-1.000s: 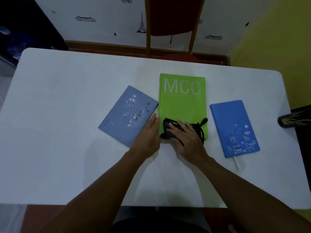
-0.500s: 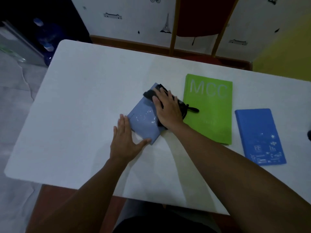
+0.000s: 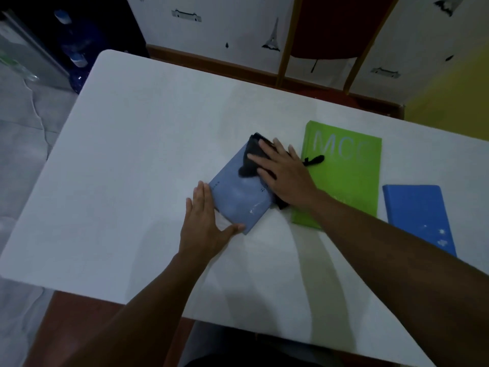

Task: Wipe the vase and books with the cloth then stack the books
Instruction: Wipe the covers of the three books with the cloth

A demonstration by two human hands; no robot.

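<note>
Here, near the middle of the frame, the right hand (image 3: pixel 284 178) lies flat and spread, palm down, pressing the dark cloth (image 3: pixel 251 160) onto the upper right part of the pale blue book (image 3: pixel 238 197). The cloth sticks out past the fingertips toward the upper left, bunches under the palm, and a thin dark strip of it trails right onto the green book (image 3: pixel 344 181). The left hand (image 3: pixel 205 226) rests open on the white table (image 3: pixel 132 168) at the pale blue book's lower left edge, fingers together along that edge and thumb touching its lower corner. The pale blue book lies tilted, one corner pointing up; whether it touches the green book is hidden by the right hand and wrist. The green book sits just right of centre, partly crossed by the right forearm. The blue notebook (image 3: pixel 415 213) lies beside it, at the right of the frame, apart from both hands. A chair (image 3: pixel 322 35) stands behind the table at the top. The vase is out of view.
</note>
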